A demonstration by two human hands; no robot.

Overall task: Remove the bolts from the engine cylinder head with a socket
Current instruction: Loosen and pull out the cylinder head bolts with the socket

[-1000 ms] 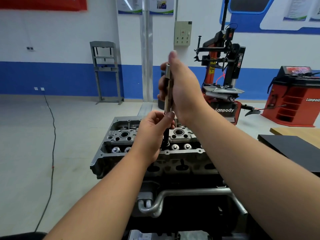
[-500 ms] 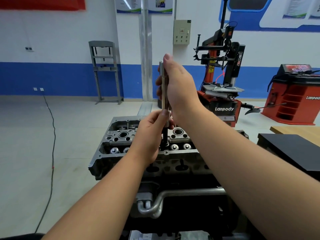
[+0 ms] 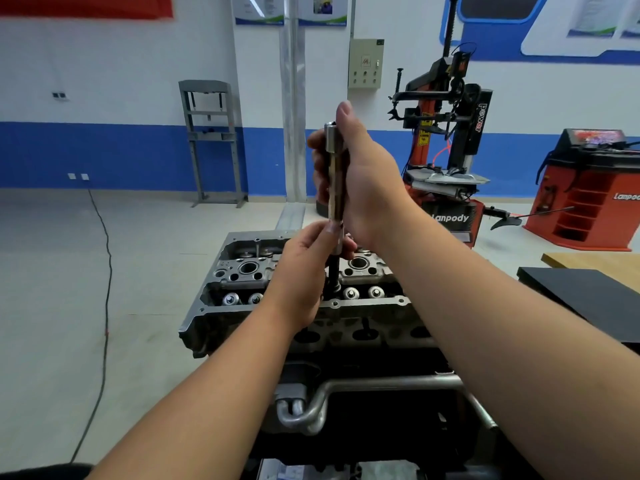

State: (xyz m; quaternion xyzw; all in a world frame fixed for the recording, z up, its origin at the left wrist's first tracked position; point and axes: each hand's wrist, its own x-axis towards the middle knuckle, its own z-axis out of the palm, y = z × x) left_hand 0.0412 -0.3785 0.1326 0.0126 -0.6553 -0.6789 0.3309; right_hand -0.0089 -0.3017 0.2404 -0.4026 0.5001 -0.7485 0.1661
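A grey engine cylinder head (image 3: 367,308) sits on a stand in front of me. A long metal socket extension (image 3: 334,174) stands upright over its middle. My right hand (image 3: 360,178) grips the upper part of the tool, thumb pointing up beside its top. My left hand (image 3: 308,271) pinches the tool's lower end, where a dark shaft (image 3: 334,271) goes down into the head. The bolt itself is hidden by the shaft and my fingers.
A red tyre changer (image 3: 446,157) stands behind the engine, a red cabinet (image 3: 588,192) to its right. A dark mat on a wooden table (image 3: 588,299) lies at right. A grey press frame (image 3: 211,140) stands by the wall. A black cable (image 3: 104,289) runs across the floor at left.
The tool and my right hand have come down a little and shifted slightly left in view. My left hand keeps its hold at the tool's lower end.
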